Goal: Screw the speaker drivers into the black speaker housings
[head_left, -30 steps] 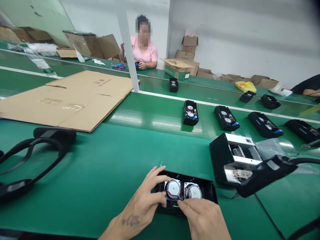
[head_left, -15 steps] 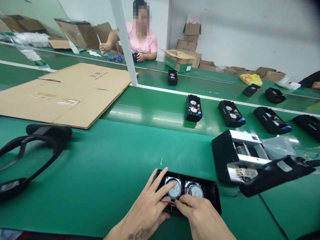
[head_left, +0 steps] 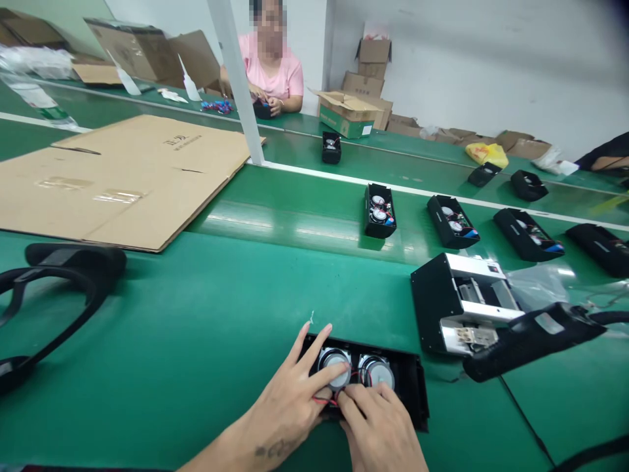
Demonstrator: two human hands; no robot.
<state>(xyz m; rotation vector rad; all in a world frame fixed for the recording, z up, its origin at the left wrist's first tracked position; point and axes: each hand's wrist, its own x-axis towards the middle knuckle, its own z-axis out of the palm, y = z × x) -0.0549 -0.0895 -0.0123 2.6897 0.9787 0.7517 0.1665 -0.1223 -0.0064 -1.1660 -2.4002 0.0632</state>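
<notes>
A black speaker housing (head_left: 405, 383) with two round silver speaker drivers (head_left: 377, 372) lies on the green table near the front edge. My left hand (head_left: 289, 400) rests on its left end, fingers spread over the left driver, with a red wire (head_left: 324, 398) running under the fingertips. My right hand (head_left: 376, 426) is closed in a pinch at the wires between the two drivers, right beside my left fingers.
A black and silver box (head_left: 457, 305) and a black handheld tool (head_left: 531, 337) lie to the right. Several open speaker housings (head_left: 378, 211) ride the green belt behind. Flat cardboard (head_left: 122, 177) lies far left, a black curved headset (head_left: 54, 288) nearer. A person in pink (head_left: 270, 65) works opposite.
Both my hands have drawn closer together over the wires between the drivers. The view has shifted slightly. The person opposite brought both hands back to their work.
</notes>
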